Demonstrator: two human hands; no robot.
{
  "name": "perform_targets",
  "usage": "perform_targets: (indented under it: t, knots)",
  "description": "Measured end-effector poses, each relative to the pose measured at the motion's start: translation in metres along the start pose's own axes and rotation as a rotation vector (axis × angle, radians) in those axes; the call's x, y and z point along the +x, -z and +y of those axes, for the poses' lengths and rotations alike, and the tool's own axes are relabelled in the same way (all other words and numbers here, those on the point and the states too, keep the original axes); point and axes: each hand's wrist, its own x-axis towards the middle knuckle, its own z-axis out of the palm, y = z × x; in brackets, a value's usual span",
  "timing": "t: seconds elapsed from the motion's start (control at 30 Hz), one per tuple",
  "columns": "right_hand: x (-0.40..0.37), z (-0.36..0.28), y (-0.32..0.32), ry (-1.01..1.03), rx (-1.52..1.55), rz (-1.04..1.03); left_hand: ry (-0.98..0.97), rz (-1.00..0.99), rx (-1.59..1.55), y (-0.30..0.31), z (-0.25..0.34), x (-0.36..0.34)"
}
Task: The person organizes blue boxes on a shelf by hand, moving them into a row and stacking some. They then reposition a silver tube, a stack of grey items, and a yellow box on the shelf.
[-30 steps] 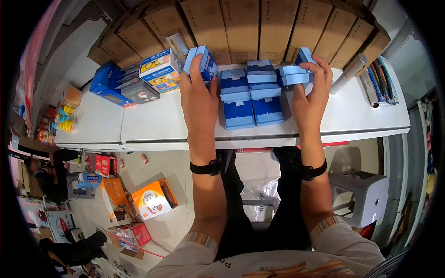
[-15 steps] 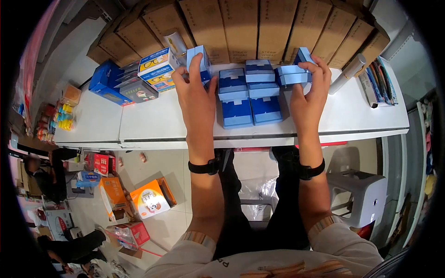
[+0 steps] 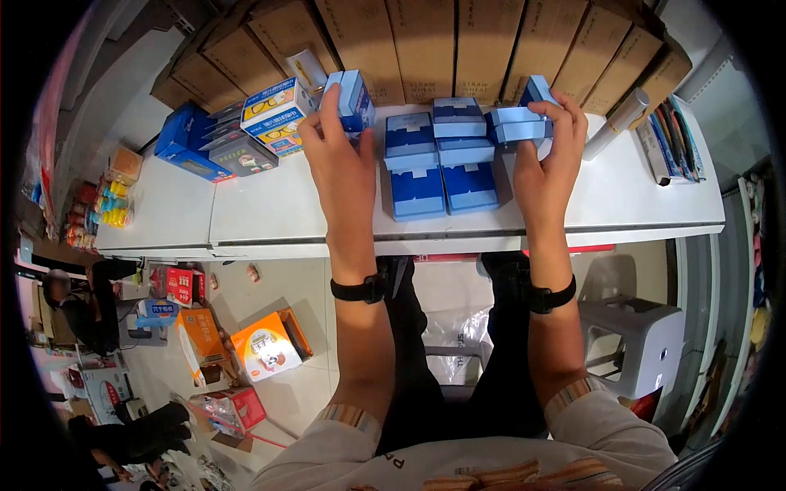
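My left hand (image 3: 342,168) is at a small blue box (image 3: 357,100) with a light-blue lid, its index finger along the left edge and its thumb at the near side. My right hand (image 3: 544,168) pinches a similar blue box (image 3: 522,127) lying on its side, thumb below and fingers at its right end. Behind that one, another blue box (image 3: 535,90) stands partly hidden. Between my hands, several blue boxes (image 3: 418,195) lie grouped on the white table (image 3: 286,209), some on top of others.
Brown cartons (image 3: 422,49) line the table's back. On the left stand a glasses-print box (image 3: 278,114) and a dark-blue box (image 3: 188,143). A white cylinder (image 3: 618,124) leans at the right, near a box of slim packs (image 3: 671,139). A grey stool (image 3: 647,344) stands below.
My left hand has shifted slightly left, its index finger sliding from the box's top towards its left edge. My right hand stays at its box, and the view has tilted slightly.
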Motion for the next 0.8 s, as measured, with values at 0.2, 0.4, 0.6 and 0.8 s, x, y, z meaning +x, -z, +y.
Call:
perform_targets:
  t: [0.2, 0.4, 0.6, 0.8]
  knots:
    - [0.0006, -0.0016, -0.0006, -0.004, -0.002, 0.0, -0.003, 0.042, -0.048, 0.0004, 0.003, -0.0003]
    - [0.0002, -0.0003, -0.0003, -0.004, -0.01, -0.006, 0.02, -0.024, -0.113, 0.004, 0.0008, -0.001]
    - [0.0004, -0.0017, 0.0002, -0.002, -0.008, -0.004, 0.033, -0.046, -0.115, 0.0054, 0.0032, -0.0004]
    - [0.0002, -0.0005, 0.001, 0.002, 0.004, -0.007, 0.046, -0.023, -0.122, 0.0042, 0.0038, -0.0009]
